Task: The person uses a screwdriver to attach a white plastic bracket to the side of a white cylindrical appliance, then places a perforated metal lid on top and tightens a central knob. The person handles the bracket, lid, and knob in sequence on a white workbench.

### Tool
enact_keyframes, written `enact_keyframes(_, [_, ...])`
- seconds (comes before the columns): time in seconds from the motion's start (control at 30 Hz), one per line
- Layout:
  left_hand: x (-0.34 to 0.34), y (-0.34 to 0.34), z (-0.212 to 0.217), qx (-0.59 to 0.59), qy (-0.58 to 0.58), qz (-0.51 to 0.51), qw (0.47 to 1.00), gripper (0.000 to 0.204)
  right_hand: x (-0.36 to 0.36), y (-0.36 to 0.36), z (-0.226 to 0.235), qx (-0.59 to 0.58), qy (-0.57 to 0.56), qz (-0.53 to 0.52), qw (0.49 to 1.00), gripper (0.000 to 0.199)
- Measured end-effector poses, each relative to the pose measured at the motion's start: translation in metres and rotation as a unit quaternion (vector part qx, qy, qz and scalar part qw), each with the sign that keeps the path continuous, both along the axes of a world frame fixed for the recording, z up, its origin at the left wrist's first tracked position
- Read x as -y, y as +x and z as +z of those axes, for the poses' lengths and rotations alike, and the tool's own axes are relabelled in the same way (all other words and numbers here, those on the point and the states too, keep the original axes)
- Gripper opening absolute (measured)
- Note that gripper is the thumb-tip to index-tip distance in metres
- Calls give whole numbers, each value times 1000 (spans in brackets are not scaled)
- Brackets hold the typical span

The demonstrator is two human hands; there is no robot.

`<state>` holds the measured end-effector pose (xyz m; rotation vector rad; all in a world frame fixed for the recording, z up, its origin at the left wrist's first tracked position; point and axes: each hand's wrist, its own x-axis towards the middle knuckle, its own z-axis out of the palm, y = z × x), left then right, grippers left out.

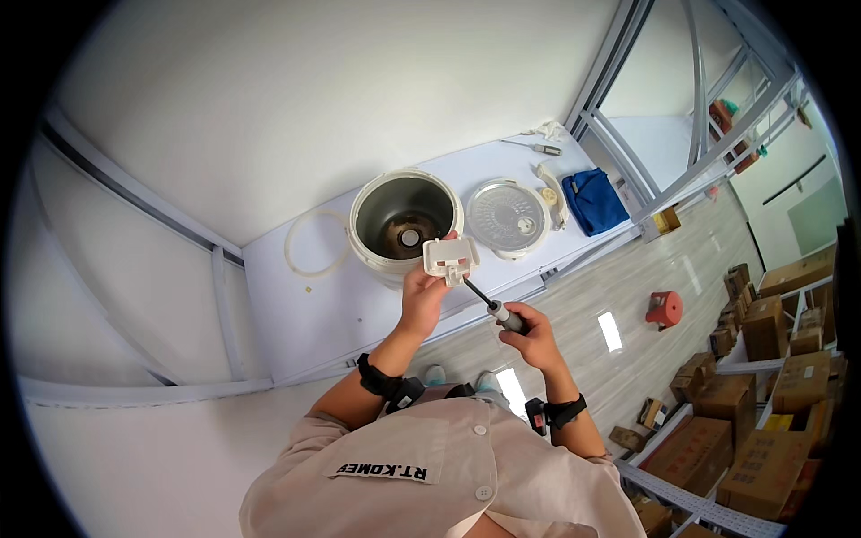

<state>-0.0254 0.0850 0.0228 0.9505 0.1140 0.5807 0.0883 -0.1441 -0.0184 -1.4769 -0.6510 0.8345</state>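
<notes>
My left hand (421,300) is closed on a small white plastic bracket (450,259), held up in front of the cooker. In my right hand (533,338) is a screwdriver (507,316) with a grey handle and dark shaft. Its tip meets the bracket's lower edge; whether it sits in a screw is too small to tell. Just behind my left hand stands a white rice cooker body (357,235), lidless, with a stained metal bottom inside. To its right lies a round lid plate (508,218) of ribbed silver metal with a pale rim.
A thin cream ring (289,251) lies left of the cooker on the white table (296,327). At the right end are a curved white handle part (554,193), a blue cloth (595,202) and another screwdriver (545,149). Grey metal frames flank the table. A red stool (665,308) and shelved cartons (700,453) stand to the right.
</notes>
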Motion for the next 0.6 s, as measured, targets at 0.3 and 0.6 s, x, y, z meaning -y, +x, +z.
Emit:
enact_keyframes(0.3, [9, 3, 8, 47, -37, -91, 994, 68, 15, 2, 4, -19, 3, -36, 999, 52])
enact_keyframes(0.6, [23, 15, 17, -54, -109, -55, 991, 50, 26, 0, 24, 15, -33, -74, 997, 48])
